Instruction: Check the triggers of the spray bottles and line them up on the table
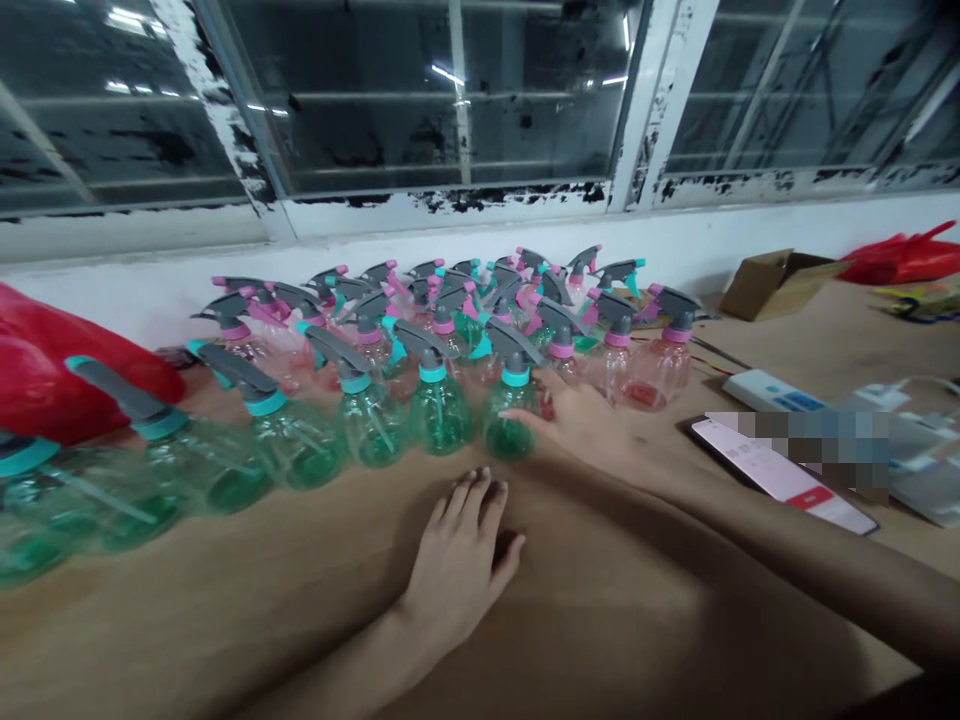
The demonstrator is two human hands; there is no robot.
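- Landmark: end green bottle (510,428), upright, right end of the front row.
- Surface (172,620): brown, runs under everything here.
- Left hand (459,560): nearer than the landmark, palm down on the surface. Grip wide, fingers loosely spread.
- Right hand (589,425): at the landmark's right side, thumb across its front, fingers partly hidden behind. Grip narrow, holding that bottle.
- Phone (769,475): screen lit, well right of the landmark, partly pixelated.
- Green bottles (373,428): line running left from the landmark, gray heads, teal collars.
- Pink bottles (660,370): behind and right of the landmark, mixed with more teal-collared ones.
- Red bag (67,360): far left of the landmark.
- Cardboard box (761,288): beyond the landmark, to its right.
- Windows (360,110): behind the landmark, frames with peeling paint.
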